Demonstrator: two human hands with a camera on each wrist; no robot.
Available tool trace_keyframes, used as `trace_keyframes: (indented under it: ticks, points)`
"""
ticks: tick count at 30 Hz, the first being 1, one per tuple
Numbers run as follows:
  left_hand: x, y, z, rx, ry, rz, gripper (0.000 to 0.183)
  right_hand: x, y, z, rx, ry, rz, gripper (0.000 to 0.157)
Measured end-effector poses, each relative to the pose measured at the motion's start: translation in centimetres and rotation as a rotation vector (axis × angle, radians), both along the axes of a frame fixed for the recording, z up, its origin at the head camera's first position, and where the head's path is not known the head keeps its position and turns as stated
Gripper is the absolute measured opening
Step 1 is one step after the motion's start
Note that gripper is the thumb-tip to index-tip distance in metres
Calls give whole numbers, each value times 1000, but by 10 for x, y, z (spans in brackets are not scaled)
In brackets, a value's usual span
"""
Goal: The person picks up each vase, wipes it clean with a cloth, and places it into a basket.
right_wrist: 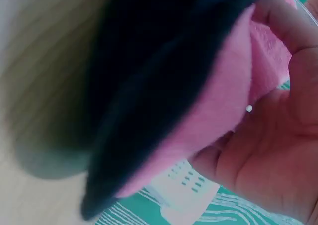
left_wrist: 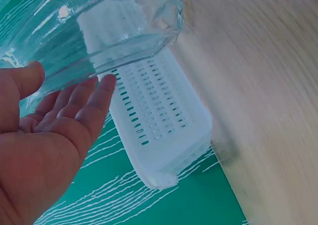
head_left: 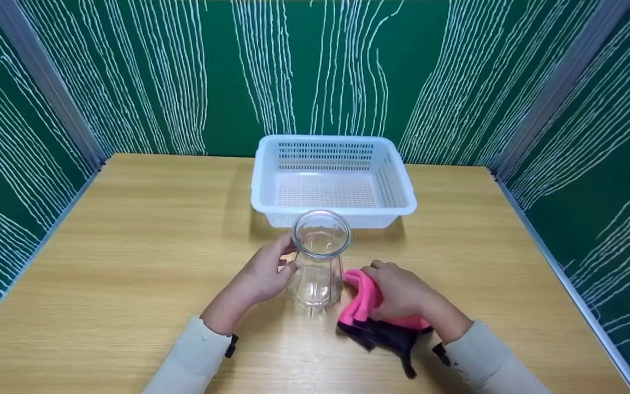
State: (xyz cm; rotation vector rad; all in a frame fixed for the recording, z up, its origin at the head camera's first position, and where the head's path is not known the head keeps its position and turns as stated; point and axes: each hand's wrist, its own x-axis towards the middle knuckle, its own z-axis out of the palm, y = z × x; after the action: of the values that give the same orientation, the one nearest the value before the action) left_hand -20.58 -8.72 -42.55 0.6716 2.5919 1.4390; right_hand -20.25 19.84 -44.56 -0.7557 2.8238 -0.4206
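A clear glass jar [head_left: 318, 282] with a thick round rim stands upright at the middle of the table. My left hand [head_left: 268, 269] holds its left side, thumb in front and fingers behind. The left wrist view shows the thumb and fingers of that hand [left_wrist: 59, 120] against the glass [left_wrist: 124, 31]. To the right of the jar, my right hand [head_left: 402, 290] grips a bunched pink-and-black cloth [head_left: 367, 295], whose dark lower edge hangs down. In the right wrist view the cloth [right_wrist: 213, 101] hides some of the fingers.
A white perforated plastic basket [head_left: 334, 210] sits behind the jar at the back of the wooden table [head_left: 145, 246]. Green panels [head_left: 219, 82] with wavy white lines enclose the back and both sides, joined by grey metal posts [head_left: 47, 82].
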Motion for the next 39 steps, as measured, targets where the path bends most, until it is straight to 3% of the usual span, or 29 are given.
trace_keyframes:
  ticks: [2, 4, 9, 12, 15, 19, 24, 31, 39]
  points:
    - [3, 0, 0, -2, 10, -9, 48, 0, 5, 8, -52, -17, -4, 64]
    - [5, 2, 0, 12, 5, -15, 59, -3, 9, 16, -140, 23, -32, 57]
    - [11, 10, -4, 69, -2, 36, 86, -26, 10, 33, -371, 363, -114, 35]
    - [13, 15, -9, 66, 27, 104, 96, -46, 5, 38, -402, 534, -149, 30]
    - [15, 21, -15, 37, 39, 166, 108, -65, -1, 38, -345, 601, -197, 31]
    - [15, 27, -22, 27, 11, 213, 119, -84, -7, 34, -234, 570, -251, 32]
    - [12, 33, -27, 48, -6, 242, 122, -95, -13, 24, -161, 467, -285, 31]
    - [8, 34, -28, 77, 31, 275, 109, -99, -16, 15, -139, 432, -305, 28]
    - [4, 28, -28, 98, 16, 293, 97, -100, -17, 13, -150, 423, -315, 29]
